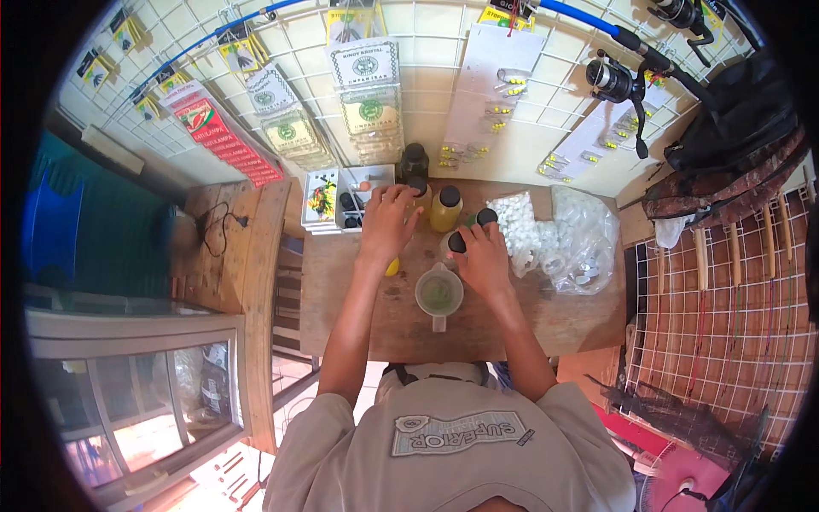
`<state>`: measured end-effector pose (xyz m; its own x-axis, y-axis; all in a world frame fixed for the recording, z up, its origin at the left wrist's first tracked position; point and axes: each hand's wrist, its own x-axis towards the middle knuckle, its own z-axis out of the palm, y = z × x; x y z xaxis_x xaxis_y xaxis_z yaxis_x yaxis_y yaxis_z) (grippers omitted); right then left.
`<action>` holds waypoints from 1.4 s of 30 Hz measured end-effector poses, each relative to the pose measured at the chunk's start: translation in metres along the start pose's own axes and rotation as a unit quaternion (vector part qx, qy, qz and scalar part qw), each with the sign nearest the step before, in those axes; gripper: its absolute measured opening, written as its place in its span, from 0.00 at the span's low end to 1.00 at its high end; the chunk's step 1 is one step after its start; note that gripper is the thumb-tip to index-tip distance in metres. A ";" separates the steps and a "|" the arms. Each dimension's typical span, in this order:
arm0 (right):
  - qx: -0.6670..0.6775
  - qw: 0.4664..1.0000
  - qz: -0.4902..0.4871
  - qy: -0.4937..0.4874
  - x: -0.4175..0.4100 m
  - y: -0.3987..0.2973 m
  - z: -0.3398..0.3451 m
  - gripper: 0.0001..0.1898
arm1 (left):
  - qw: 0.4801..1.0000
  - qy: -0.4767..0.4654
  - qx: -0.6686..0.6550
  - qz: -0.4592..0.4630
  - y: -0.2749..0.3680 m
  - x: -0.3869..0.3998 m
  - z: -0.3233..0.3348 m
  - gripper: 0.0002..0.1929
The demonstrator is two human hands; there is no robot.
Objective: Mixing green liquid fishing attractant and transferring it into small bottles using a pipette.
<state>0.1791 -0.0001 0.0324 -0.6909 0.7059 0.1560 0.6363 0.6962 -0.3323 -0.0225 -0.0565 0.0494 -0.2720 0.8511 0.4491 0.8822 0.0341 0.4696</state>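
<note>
My left hand (388, 221) is at a black-capped bottle of yellowish liquid (419, 198), its fingers over the cap side; whether it grips is unclear. My right hand (481, 253) has its fingertips on the black cap (457, 242) of a small bottle. Close behind that hand is another black-capped bottle (486, 217). A capped bottle of yellow liquid (445, 211) stands between the hands, farther back. Nearer to me, a clear plastic measuring jug (439, 291) with green contents sits on the wooden table (397, 333). A small yellow object (392, 267) lies by my left wrist.
A white divided tray (322, 224) and a dark bottle (414, 160) stand at the back. Bags of white caps (512, 221) and a clear plastic bag (585, 243) lie right. Fishing reels (611, 80) and tackle packets hang on the wire grid (429, 57) behind.
</note>
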 end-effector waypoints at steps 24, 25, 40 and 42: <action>-0.050 0.991 0.102 0.066 0.074 -0.022 0.006 0.26 | 0.997 -0.082 -0.002 0.001 -0.045 0.018 0.036 0.26; -0.052 0.991 0.104 0.067 0.081 -0.015 0.011 0.26 | 0.997 -0.080 -0.003 -0.002 -0.043 0.019 0.037 0.27; -0.081 0.989 0.116 0.033 0.117 0.005 0.037 0.23 | 0.996 -0.086 -0.037 -0.012 -0.034 0.013 0.033 0.25; -0.042 0.988 0.147 0.000 0.116 0.004 0.032 0.26 | 0.995 -0.088 -0.037 -0.018 -0.031 0.005 0.032 0.25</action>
<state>0.0905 0.0808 0.0194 -0.4714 0.8796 0.0636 0.8362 0.4687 -0.2848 -0.0389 -0.0361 0.0128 -0.2256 0.9290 0.2935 0.8408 0.0335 0.5402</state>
